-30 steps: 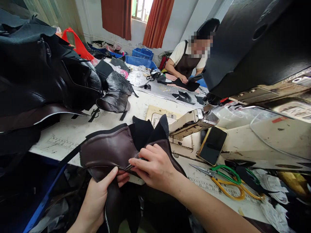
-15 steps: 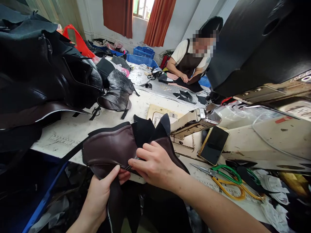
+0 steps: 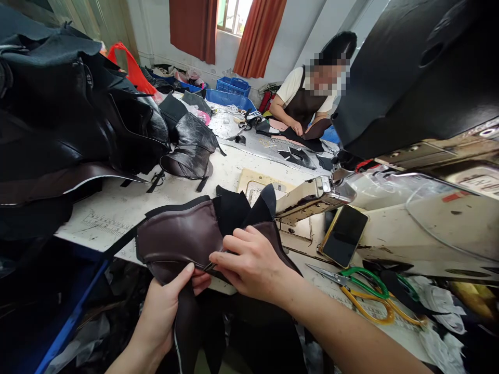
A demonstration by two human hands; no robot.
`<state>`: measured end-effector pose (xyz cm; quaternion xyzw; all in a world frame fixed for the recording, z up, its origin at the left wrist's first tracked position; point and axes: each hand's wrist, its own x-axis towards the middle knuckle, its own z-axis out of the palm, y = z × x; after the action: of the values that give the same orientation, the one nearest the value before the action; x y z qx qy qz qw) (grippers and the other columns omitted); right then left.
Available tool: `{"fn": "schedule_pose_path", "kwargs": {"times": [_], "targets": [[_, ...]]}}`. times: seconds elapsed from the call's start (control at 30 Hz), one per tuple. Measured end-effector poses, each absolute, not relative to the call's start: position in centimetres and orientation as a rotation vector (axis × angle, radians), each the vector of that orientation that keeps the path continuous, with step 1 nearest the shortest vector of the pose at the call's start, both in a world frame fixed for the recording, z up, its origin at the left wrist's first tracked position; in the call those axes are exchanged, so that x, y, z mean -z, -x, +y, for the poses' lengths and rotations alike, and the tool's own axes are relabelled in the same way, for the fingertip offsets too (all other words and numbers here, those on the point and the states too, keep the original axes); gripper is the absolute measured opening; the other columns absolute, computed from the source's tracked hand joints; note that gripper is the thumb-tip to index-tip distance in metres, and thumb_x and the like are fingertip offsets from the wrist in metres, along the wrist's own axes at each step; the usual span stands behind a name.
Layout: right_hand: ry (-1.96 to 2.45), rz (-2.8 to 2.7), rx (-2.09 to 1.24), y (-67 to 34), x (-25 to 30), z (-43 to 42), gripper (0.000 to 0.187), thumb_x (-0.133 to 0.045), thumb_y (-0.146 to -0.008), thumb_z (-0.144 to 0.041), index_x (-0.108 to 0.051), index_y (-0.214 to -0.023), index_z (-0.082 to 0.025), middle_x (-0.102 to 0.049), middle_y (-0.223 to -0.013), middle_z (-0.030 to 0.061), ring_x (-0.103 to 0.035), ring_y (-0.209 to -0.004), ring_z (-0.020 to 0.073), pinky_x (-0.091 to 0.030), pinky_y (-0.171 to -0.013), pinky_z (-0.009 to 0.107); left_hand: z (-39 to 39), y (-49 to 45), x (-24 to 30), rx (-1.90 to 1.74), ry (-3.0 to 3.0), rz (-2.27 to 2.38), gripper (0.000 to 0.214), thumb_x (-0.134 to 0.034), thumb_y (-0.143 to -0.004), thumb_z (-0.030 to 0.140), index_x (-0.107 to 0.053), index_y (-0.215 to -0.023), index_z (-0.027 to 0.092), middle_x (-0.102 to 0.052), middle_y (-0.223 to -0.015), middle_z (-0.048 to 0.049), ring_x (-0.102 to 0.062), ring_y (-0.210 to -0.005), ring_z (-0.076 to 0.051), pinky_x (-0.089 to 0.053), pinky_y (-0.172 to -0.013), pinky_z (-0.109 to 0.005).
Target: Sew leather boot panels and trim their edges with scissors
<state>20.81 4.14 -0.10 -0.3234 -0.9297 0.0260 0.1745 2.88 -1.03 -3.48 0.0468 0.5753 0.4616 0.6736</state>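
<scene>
A dark brown leather piece (image 3: 175,236) with black lining lies over the near edge of the white work table (image 3: 117,208). My left hand (image 3: 166,304) grips its lower edge from beneath, thumb on top. My right hand (image 3: 249,262) is closed on a small metal tool, perhaps thread snips (image 3: 210,266), whose tip touches the leather's seam beside my left thumb.
The sewing machine arm (image 3: 312,195) reaches in from the right, its black head (image 3: 417,78) above. A phone (image 3: 345,234) and green and yellow scissors (image 3: 362,288) lie to the right. Black leather pieces (image 3: 78,119) are heaped on the left. Another person (image 3: 307,98) works across the table.
Both hands keep their hold on the leather and tool; the view has drifted slightly, shifting everything a little right and down.
</scene>
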Motion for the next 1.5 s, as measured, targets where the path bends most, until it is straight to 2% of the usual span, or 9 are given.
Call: {"fn": "schedule_pose_path", "kwargs": {"times": [0.13, 0.3, 0.43, 0.63, 0.93, 1.17, 1.5], "targets": [[0.898, -2.628, -0.244, -21.1, 0.3, 4.8, 0.011, -0.062, -0.09, -0.028, -0.07, -0.095, -0.022, -0.055, -0.076, 0.0001, -0.045, -0.07, 0.0144, -0.023, -0.062, 0.032, -1.3, -2.6, 4.0, -1.017, -0.126, 1.225, 0.019, -0.075, -0.075, 0.021, -0.074, -0.087, 0.005, -0.076, -0.081, -0.0144, -0.074, -0.079, -0.028, -0.061, -0.08, -0.037], [0.886, -2.607, -0.507, -21.2, 0.7, 5.6, 0.017, -0.071, -0.084, -0.035, -0.07, -0.096, -0.023, -0.054, -0.075, -0.0022, -0.049, -0.07, 0.0121, -0.026, -0.063, 0.029, -1.2, -2.8, 4.1, -1.04, -0.102, 1.194, 0.03, -0.085, -0.064, 0.024, -0.074, -0.087, 0.009, -0.077, -0.08, -0.0112, -0.074, -0.077, -0.029, -0.062, -0.079, -0.04], [0.786, -2.616, -0.404, -21.3, 1.5, 5.8, 0.025, -0.064, -0.09, -0.046, -0.071, -0.096, -0.023, -0.054, -0.073, -0.0019, -0.049, -0.067, 0.0123, -0.027, -0.061, 0.029, -1.1, -2.9, 3.9, -1.026, -0.113, 1.183, 0.031, -0.088, -0.057, 0.028, -0.073, -0.076, 0.01, -0.076, -0.077, -0.0104, -0.074, -0.079, -0.03, -0.061, -0.08, -0.04], [0.727, -2.613, -0.337, -21.8, 2.2, 5.8, 0.037, -0.049, -0.098, -0.05, -0.072, -0.094, -0.021, -0.056, -0.069, -0.001, -0.05, -0.059, 0.011, -0.029, -0.056, 0.027, -1.1, -2.7, 3.7, -1.024, -0.151, 1.179, 0.034, -0.088, -0.058, 0.031, -0.074, -0.081, 0.009, -0.077, -0.085, -0.0133, -0.073, -0.086, -0.033, -0.061, -0.082, -0.041], [0.713, -2.543, -0.636, -21.7, 1.3, 5.7, 0.033, -0.055, -0.096, -0.044, -0.072, -0.09, -0.017, -0.057, -0.067, -0.0005, -0.052, -0.059, 0.0097, -0.033, -0.054, 0.024, -0.9, -2.8, 3.5, -1.047, -0.141, 1.149, 0.033, -0.087, -0.061, 0.027, -0.073, -0.086, 0.009, -0.077, -0.082, -0.0127, -0.074, -0.079, -0.031, -0.062, -0.079, -0.041], [0.832, -2.568, -0.247, -21.6, 0.6, 5.7, 0.025, -0.058, -0.094, -0.041, -0.071, -0.097, -0.02, -0.06, -0.078, 0.0023, -0.05, -0.064, 0.0123, -0.035, -0.061, 0.027, -0.7, -2.5, 3.1, -1.038, -0.108, 1.192, 0.032, -0.086, -0.06, 0.025, -0.075, -0.085, 0.008, -0.077, -0.083, -0.0144, -0.074, -0.079, -0.031, -0.062, -0.075, -0.038], [0.747, -2.645, -0.04, -20.7, 0.0, 5.5, 0.021, -0.055, -0.096, -0.035, -0.068, -0.096, -0.019, -0.062, -0.078, 0.0023, -0.045, -0.067, 0.0146, -0.028, -0.061, 0.032, -0.6, -2.4, 3.8, -1.082, -0.111, 1.157, 0.036, -0.089, -0.055, 0.028, -0.074, -0.079, 0.007, -0.076, -0.078, -0.0121, -0.073, -0.078, -0.03, -0.062, -0.077, -0.04]]}}
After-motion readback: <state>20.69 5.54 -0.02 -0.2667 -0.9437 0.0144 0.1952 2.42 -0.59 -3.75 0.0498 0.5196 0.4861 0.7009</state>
